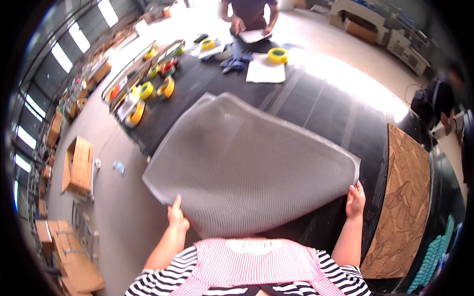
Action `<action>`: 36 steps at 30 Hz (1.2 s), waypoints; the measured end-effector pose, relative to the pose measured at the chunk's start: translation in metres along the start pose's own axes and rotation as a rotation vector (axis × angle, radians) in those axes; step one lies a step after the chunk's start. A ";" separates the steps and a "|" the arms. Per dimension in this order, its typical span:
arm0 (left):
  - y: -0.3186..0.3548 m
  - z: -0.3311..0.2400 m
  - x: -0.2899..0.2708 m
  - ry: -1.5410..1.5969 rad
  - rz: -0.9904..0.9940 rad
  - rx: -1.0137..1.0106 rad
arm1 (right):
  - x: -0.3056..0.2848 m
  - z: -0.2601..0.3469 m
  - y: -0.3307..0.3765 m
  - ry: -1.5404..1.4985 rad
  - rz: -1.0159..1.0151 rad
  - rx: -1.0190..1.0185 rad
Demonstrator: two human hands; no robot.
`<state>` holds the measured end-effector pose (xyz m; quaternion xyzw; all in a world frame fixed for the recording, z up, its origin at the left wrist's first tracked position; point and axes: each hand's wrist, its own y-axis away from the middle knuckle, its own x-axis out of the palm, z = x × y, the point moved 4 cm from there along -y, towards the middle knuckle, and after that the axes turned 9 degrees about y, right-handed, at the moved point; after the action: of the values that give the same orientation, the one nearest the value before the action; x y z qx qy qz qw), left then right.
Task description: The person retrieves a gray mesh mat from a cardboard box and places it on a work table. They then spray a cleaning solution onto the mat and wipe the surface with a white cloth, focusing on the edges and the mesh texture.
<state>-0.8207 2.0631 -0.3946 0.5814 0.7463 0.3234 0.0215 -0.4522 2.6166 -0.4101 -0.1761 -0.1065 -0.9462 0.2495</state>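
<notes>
- Two hands hold one grey ribbed mat (247, 163) over the black worktable (326, 113), near its front edge.
- The left hand (176, 216) pinches the mat's lower left edge, thumb on top.
- The right hand (355, 198) grips the right corner, fingers curled.
- Risk: the floppy sheet may well sag or slip from these light edge grips and sweep the yellow tape rolls (148, 91) lying nearby.
- The carved brown panel (402, 197) lies at the right.

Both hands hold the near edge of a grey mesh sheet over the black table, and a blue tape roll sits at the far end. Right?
Not quite: the tape roll is yellow, not blue, as the head view shows. The left hand and right hand do hold the grey mesh sheet over the black table.
</notes>
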 end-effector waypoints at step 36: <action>-0.070 -0.223 0.143 -0.346 0.719 0.493 | 0.211 0.221 -0.012 0.782 -0.261 -0.678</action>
<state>-1.0175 2.0790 -0.2049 0.8364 0.5373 0.0216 -0.1065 -0.5679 2.5994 -0.1275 0.1338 0.2854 -0.9457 0.0799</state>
